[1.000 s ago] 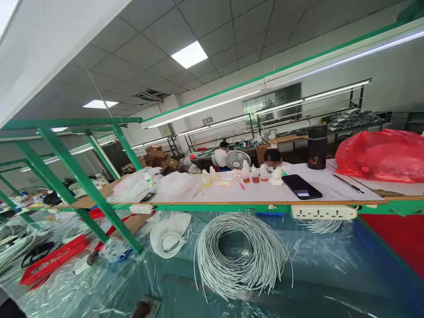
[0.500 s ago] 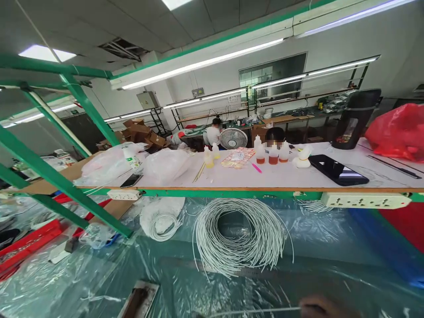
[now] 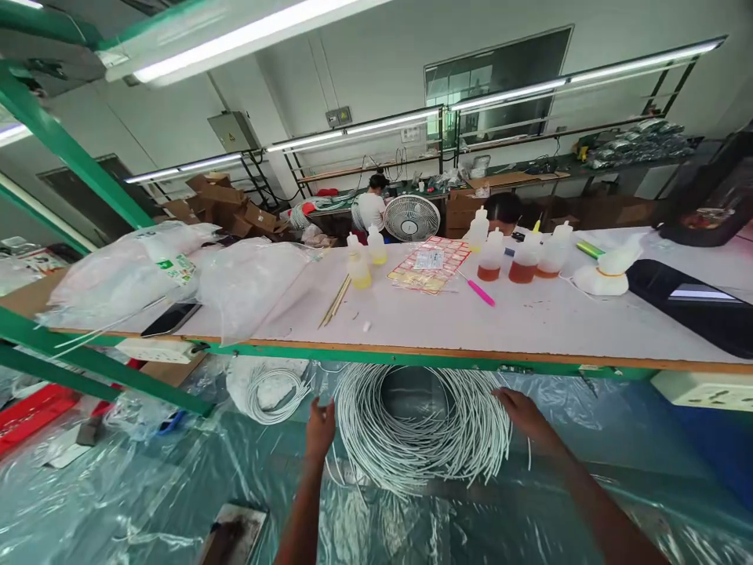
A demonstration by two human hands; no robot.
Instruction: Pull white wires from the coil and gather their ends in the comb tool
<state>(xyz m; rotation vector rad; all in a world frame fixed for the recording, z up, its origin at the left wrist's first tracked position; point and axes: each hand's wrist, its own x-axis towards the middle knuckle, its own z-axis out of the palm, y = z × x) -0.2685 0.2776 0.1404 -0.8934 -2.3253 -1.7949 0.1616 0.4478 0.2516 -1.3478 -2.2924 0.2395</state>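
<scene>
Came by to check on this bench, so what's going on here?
Someone's bare hands are at a big coil of pale cable on the plastic-covered bench. The left hand is beside its left edge; the right hand reaches to its right edge. Whether either grips it is unclear. Squeeze bottles stand on the shelf above.

Desk [image 3: 194,482], greenish top under clear, wrinkled plastic sheeting: one large coil of pale cable [image 3: 365,439], centre; one smaller coil [image 3: 252,396] with white plastic, left of it; one red tray [image 3: 35,416], far left; one stained metal piece [image 3: 232,534], near edge, left

Shelf [image 3: 405,326], pale top, wood-coloured edge, above the desk's far side: plastic bags [image 3: 252,282], left; squeeze bottles [image 3: 525,263], yellow or reddish contents; pink-handled tool [image 3: 481,293], centre right
</scene>
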